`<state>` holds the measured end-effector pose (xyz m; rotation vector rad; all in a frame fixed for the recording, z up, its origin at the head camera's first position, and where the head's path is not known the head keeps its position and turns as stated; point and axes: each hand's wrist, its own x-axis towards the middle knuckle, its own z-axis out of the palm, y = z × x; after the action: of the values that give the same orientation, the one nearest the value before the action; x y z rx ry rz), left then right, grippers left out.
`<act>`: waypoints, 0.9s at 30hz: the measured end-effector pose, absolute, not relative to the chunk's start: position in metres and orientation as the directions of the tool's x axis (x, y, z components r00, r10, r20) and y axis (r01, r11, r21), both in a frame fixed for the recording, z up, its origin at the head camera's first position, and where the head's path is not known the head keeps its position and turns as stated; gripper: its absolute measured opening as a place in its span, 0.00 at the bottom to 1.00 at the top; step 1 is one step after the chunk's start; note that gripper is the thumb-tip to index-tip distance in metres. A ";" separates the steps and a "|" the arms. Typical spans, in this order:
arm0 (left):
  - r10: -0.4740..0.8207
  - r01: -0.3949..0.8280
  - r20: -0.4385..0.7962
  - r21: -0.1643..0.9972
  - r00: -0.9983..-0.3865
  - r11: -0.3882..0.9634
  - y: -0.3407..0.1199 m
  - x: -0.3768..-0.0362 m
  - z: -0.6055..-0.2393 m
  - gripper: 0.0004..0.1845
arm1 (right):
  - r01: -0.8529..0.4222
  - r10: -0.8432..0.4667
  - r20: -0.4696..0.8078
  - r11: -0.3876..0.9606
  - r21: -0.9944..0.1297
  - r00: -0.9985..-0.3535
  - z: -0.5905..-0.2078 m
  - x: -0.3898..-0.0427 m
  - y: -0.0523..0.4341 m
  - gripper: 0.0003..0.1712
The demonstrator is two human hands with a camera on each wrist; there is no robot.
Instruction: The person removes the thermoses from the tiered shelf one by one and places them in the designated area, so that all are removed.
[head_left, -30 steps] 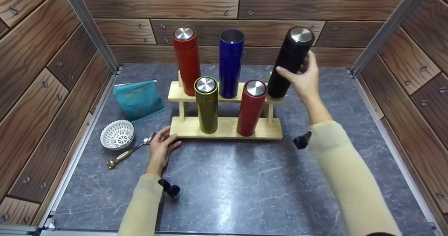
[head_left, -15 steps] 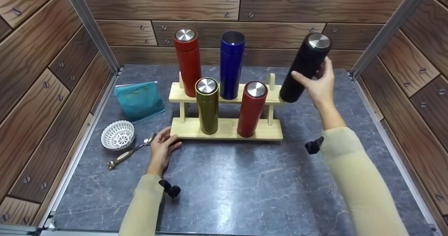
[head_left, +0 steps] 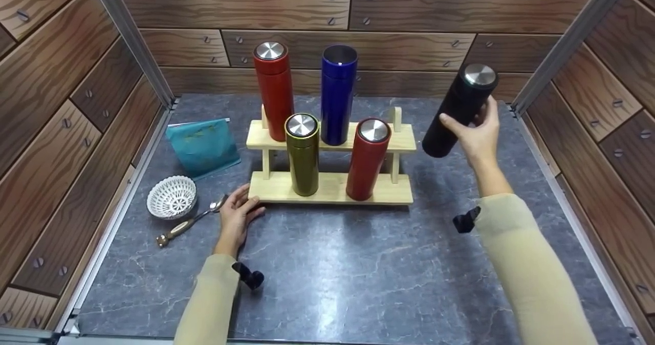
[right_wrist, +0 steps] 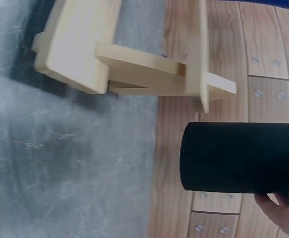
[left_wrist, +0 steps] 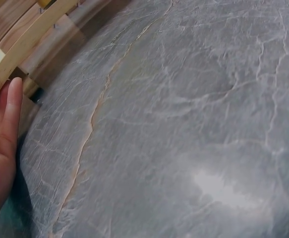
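1. We see the rack (head_left: 330,186) mid-table, two flasks (head_left: 303,153) on its lower shelf, two behind on the upper.
2. Our right hand (head_left: 476,135) holds another flask (head_left: 458,110) right of the rack.
3. Our left hand (head_left: 236,217) rests at its left front corner; bowl (head_left: 172,196), spoon (head_left: 192,221) and pouch (head_left: 203,145) lie left.

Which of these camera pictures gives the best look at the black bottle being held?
The head view: it shows the whole black bottle, silver cap included, tilted in the right hand beside the wooden rack. The right wrist view shows only its lower part, with fingertips at the edge. The left wrist view misses it.
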<state>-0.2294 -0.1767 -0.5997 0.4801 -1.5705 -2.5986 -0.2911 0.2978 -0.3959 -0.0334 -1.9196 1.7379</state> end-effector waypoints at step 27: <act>-0.206 -0.102 -0.225 0.873 -0.952 -0.478 -0.177 -0.229 -0.601 0.28 | -0.255 0.427 0.322 0.207 -0.945 -0.845 -0.459 -0.281 0.297 0.44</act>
<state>-0.2294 -0.1770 -0.6010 0.4658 -1.5721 -2.6078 -0.2811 0.2969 -0.4587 -0.1589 -1.9597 1.6876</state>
